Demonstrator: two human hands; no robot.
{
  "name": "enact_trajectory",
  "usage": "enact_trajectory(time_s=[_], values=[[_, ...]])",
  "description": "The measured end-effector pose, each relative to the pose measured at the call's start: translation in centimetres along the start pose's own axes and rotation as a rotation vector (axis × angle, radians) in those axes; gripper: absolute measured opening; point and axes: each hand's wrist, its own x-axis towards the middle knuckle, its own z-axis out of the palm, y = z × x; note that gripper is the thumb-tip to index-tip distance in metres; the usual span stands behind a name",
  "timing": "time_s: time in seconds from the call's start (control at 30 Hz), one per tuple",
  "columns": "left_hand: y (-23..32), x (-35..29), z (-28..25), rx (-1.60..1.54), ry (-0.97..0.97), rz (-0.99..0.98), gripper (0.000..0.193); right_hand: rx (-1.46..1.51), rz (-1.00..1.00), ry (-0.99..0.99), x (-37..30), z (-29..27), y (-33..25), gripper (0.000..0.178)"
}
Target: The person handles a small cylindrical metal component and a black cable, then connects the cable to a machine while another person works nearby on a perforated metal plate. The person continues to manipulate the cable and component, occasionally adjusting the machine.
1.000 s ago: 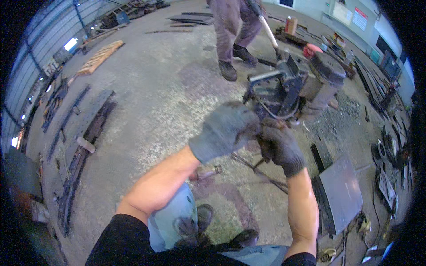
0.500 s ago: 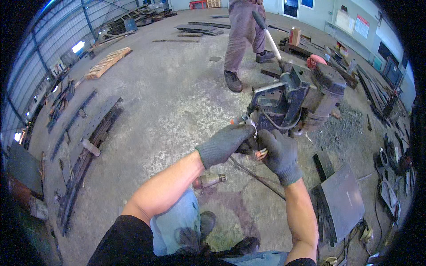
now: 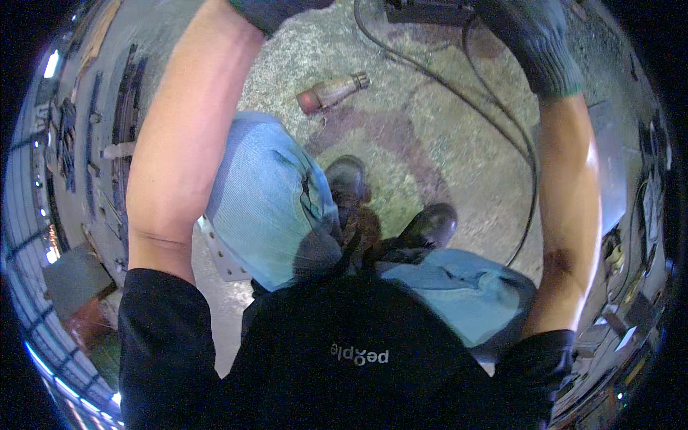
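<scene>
- Speckled grey concrete floor [image 3: 487, 193] with a reddish-brown stain, filling the centre and reaching towards 12 o'clock.
- The person's pale-blue denim trousers [image 3: 265, 208], knees spread at 9 and 4 o'clock.
- Long black rubber-looking cable [image 3: 441, 80], curving from 12 round to nearly 4 o'clock, a second strand joining it; likely light and bendy, easiest taken along its bare middle.
- Of the hands, the right [image 3: 534, 50], in a dark-grey knitted glove, is at half past 1, beside the block; its fingertips are cropped, so I cannot tell how far it is open or whether it grips anything.
- The left [image 3: 283, 13], gloved alike, is just short of 12, mostly cropped; opening and hold cannot be told.
- Dark block-shaped machine part [image 3: 430, 11], near 1 o'clock between the hands; probably heavy, stiff metal, best held from both sides.
- Tapered grey metal-looking piece with a reddish end [image 3: 333, 93], lying at 12.
</scene>
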Motion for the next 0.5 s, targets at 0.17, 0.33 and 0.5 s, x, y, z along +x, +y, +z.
enact_trajectory(time_s=[0.17,0.33,0.5], values=[[0.3,-1.0,-1.6,0.297,-0.022,0.1,0.034,0.174,0.081,-0.08,0.3,2.1,0.7,0.023],[0.9,-1.3,0.1,0.75,0.082,0.168,0.038,0.472,0.473,-0.297,0.1,0.6,0.5,0.025],[-2.4,0.3,-8.7,0.929,-0.065,-0.076,0.042,0.151,0.619,-0.304,-0.7,0.4,2.3,0.035]])
